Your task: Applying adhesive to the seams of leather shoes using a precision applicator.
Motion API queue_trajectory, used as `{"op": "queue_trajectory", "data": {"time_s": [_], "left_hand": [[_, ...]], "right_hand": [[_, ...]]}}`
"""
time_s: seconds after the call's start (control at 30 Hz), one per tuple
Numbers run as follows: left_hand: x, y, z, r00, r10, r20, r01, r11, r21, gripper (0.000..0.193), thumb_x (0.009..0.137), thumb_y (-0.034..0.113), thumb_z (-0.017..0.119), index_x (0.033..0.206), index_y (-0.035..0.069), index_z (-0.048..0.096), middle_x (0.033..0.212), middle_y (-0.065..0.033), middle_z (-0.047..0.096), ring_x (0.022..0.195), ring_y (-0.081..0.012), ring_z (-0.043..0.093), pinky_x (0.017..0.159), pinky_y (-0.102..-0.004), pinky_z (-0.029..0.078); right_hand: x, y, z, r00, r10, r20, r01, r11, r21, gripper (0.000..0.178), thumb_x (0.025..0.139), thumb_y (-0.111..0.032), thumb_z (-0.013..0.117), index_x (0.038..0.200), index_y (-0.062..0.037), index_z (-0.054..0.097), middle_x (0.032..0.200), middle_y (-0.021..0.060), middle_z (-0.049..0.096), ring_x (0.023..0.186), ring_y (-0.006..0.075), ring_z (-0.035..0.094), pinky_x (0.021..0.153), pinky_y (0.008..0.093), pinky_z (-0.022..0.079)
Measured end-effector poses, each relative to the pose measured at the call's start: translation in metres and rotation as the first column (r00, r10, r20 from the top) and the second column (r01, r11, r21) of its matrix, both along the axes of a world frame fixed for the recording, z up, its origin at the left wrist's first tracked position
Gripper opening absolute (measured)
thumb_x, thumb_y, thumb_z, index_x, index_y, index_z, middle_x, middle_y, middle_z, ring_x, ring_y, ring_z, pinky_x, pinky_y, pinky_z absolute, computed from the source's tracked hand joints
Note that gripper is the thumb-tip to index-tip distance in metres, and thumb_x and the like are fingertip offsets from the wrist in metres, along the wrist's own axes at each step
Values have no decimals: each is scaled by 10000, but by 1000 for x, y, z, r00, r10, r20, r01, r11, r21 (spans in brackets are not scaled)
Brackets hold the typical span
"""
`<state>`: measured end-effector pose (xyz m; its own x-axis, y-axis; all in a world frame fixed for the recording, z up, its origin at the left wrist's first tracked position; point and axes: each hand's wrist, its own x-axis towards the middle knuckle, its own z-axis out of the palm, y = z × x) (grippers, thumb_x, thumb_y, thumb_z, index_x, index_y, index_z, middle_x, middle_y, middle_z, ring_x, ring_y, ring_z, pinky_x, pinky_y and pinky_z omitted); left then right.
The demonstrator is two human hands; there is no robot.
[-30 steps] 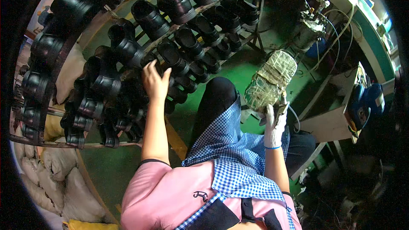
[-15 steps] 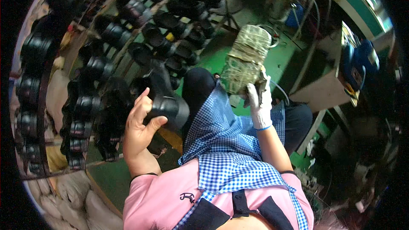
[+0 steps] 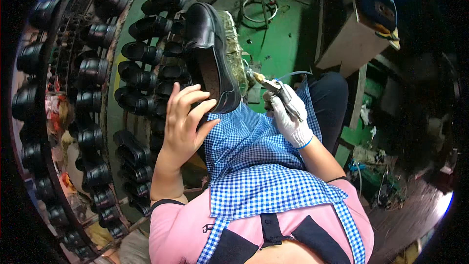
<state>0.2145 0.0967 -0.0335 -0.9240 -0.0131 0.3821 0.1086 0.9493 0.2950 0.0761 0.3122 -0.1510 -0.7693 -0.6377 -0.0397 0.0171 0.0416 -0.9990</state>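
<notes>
Left hand (image 3: 185,117) bare, fingers spread against black shoe (image 3: 211,54), holding it sole-up over my blue checked apron (image 3: 254,166). Right hand (image 3: 289,120) gloved white, fist closed round metal spray tool (image 3: 278,93), nozzle just beside shoe. Rack of black shoes (image 3: 97,73) at my left.

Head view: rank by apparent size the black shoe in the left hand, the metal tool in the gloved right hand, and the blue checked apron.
1. Blue checked apron
2. Black shoe
3. Metal tool
</notes>
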Motion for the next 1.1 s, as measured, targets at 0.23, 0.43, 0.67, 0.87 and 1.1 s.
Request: {"op": "queue_trajectory", "data": {"time_s": [0.23,0.43,0.67,0.87,1.1], "left_hand": [[0,9,20,981,-88,173,150,909,-389,378,911,117,632,1286,160,658,1404,20,601,1349,-223,525,1207,-477,324],[-18,5,28,958,-179,224,254,893,-372,382,867,103,700,1244,157,660,1353,-27,640,1326,-264,559,1159,-485,390],[-36,6,37,948,-200,248,291,861,-417,295,868,161,644,1140,193,753,1303,-9,661,1303,-248,578,1158,-476,386],[-65,16,45,924,-209,321,332,856,-397,320,860,159,682,1177,182,715,1314,-17,652,1312,-261,572,1148,-494,395],[-99,27,43,931,-208,301,297,910,-290,506,750,111,820,1226,151,653,1244,-66,626,1240,-299,614,1084,-521,463]], "right_hand": [[5,13,20,971,198,137,-194,980,-41,317,995,-202,617,1252,-18,591,939,3,633,753,45,564,653,199,490],[5,13,16,987,158,6,-158,986,-51,239,986,-219,633,1143,-39,636,881,18,615,712,82,566,637,246,486],[8,16,23,968,44,-249,-41,999,20,203,890,-250,766,969,-89,671,807,101,635,691,303,647,624,357,526],[6,27,25,976,-36,-216,25,998,-52,203,888,-236,767,947,-73,660,782,106,610,673,293,638,603,355,512],[-6,35,30,968,-115,-221,107,993,-49,200,890,-221,761,963,-55,677,784,116,606,668,290,633,597,354,503]]}}
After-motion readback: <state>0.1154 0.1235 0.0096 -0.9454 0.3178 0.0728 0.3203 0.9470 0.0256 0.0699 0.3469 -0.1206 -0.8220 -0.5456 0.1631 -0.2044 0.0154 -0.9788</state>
